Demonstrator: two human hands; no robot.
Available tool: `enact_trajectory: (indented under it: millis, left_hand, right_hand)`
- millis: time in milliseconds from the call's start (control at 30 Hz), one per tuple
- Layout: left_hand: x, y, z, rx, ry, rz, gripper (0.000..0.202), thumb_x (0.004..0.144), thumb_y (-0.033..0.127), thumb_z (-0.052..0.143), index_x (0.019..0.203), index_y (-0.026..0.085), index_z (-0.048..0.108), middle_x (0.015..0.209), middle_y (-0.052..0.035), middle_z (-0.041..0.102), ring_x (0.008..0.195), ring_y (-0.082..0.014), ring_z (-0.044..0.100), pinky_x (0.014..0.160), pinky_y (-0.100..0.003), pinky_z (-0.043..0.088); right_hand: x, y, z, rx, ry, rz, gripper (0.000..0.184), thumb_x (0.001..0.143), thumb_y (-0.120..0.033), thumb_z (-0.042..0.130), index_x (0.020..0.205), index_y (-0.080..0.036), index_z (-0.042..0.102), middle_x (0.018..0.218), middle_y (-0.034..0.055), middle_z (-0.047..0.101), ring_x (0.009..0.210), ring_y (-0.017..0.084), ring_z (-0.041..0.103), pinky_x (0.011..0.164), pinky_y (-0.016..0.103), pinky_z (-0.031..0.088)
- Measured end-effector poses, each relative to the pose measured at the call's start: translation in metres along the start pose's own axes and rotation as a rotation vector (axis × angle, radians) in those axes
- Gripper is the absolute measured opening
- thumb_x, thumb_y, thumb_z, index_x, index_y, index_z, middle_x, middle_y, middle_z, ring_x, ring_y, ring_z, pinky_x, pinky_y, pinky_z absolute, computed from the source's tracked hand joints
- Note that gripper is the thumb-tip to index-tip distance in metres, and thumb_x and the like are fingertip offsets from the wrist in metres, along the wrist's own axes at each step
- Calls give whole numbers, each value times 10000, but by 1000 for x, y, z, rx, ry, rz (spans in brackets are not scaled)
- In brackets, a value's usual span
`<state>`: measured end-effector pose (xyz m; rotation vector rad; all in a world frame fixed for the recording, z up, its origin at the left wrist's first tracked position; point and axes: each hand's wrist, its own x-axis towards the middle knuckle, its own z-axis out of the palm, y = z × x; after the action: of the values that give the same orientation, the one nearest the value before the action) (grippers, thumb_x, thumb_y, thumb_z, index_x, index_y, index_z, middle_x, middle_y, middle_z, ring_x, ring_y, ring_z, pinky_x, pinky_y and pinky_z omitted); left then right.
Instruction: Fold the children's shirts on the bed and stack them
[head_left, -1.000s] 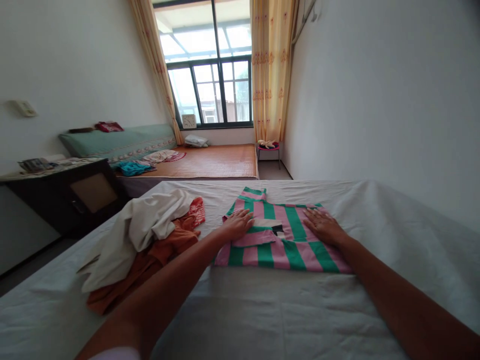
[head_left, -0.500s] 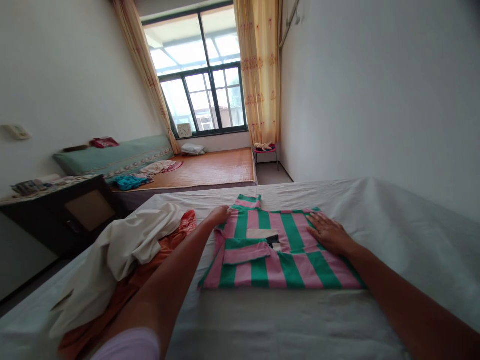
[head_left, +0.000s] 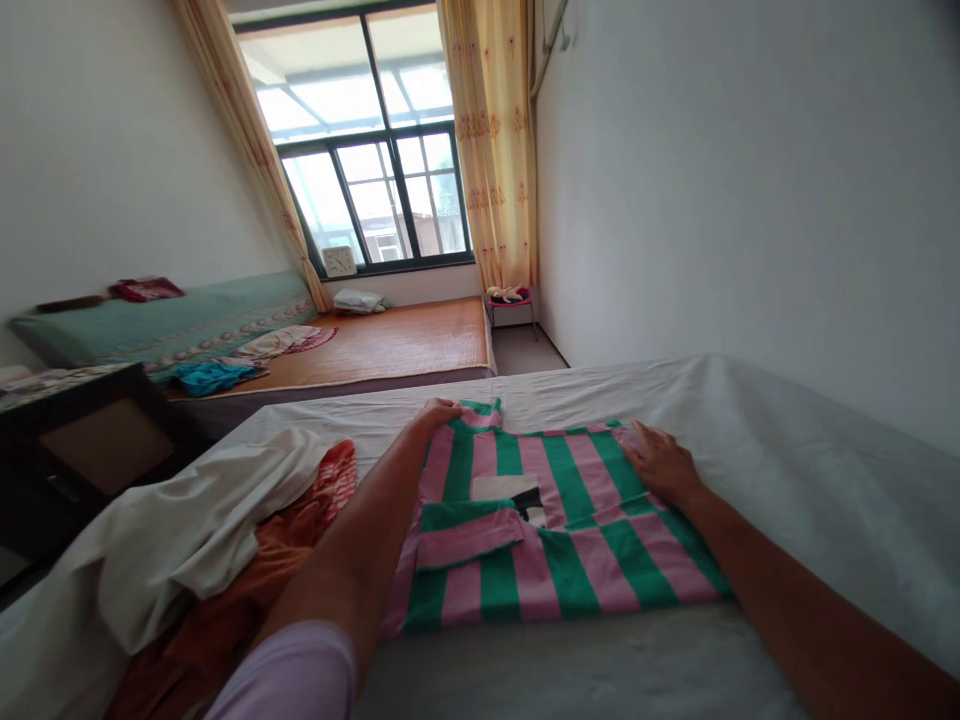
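Note:
A pink and green striped shirt [head_left: 555, 530] lies partly folded on a white bed sheet [head_left: 787, 470]. My left hand [head_left: 435, 413] reaches to the shirt's far left corner, and its fingers are curled on the cloth there. My right hand [head_left: 660, 462] rests flat on the shirt's right side with the fingers stretched out. One sleeve is folded across the shirt's middle.
A heap of white cloth [head_left: 172, 530] and orange clothes [head_left: 300, 520] lies left of the shirt. A dark cabinet [head_left: 82, 440] stands at the left. Beyond are a second bed with a woven mat [head_left: 397, 340], a small stool [head_left: 510, 300], a window and curtains.
My left hand has moved from the shirt's folded middle up to its far left corner. My right hand has stayed flat on the right side. The view has shifted to the right.

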<state>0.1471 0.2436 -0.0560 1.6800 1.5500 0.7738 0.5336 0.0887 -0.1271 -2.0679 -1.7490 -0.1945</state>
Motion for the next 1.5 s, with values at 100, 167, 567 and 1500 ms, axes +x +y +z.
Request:
enact_trajectory:
  millis: [100,167,567,1500]
  left_hand:
    - [-14,14,-1,-181,-53,93,335,631,420,696,769,123,629,593,-4,610,518,-136,572,520,-251,473]
    - [-30,27,-8,-260,-75,153,360,613,414,715,807,123,632,665,-8,633,550,-127,579,545,-247,487]
    - [-187,28,-36,3,-610,583,167,743,239,691,859,127,735,859,-90,703,821,-199,633,784,-294,483]
    - [-219,19,-66,67,-885,472,322,783,426,668,926,151,755,925,-118,707,851,-220,650,774,-269,500]
  right_hand:
    - [1,4,0,0,-33,-31,525,907,-428,341,1369,-197,435,1346,117,535,1253,284,446,1002,490,376]
    - [0,5,0,17,-23,-48,527,901,-425,356,1369,-197,436,1340,115,542,1246,284,455,1000,480,384]
    - [0,2,-23,61,121,-287,537,861,-274,457,1393,-297,390,1469,62,383,1263,273,418,946,451,446]
    - [-1,15,-84,505,-647,-423,255,615,-239,522,761,-179,721,747,11,697,736,192,604,673,264,444]
